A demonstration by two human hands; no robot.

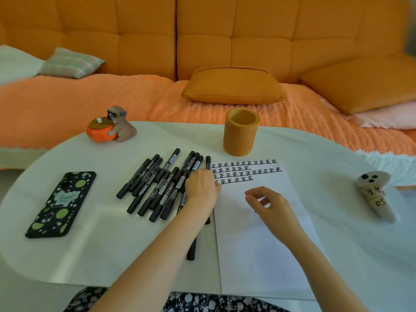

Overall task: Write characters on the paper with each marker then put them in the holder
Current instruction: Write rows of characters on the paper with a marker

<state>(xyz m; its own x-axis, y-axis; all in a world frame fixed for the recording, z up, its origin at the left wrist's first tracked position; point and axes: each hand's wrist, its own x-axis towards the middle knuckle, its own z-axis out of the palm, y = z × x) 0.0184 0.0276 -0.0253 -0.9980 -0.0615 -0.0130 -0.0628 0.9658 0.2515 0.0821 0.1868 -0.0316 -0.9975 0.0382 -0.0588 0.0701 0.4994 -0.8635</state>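
Head view, nearest first: at the bottom edge we see our flower-print clothing [202, 304], then the white worktop [112, 255], where a stray marker [191, 251] lies half under our left forearm. At centre frame the paper [258, 244] lies square to us, its lower part blank and ready for more writing. Our right hand [267, 203] hovers over it with fingers loosely curled and parted, holding nothing; we judge it free to take a pen or steady the sheet. Our left hand [202, 185] is down on the right edge of the markers [157, 183], just beside the paper. Its fingertips are hidden, so we cannot tell whether it has hold of one. The black pens lie in a loose fan left of centre, within easy reach. A phone [60, 203] lies at lower left and a soft toy [376, 194] at right. Four rows of characters [245, 171] fill the sheet's top. Beyond the sheet stands the holder [241, 134], upright, with no marker showing in it; putting away, we judge, has not begun. A dog figurine [112, 124] sits at upper left, before an orange sofa [146, 41].
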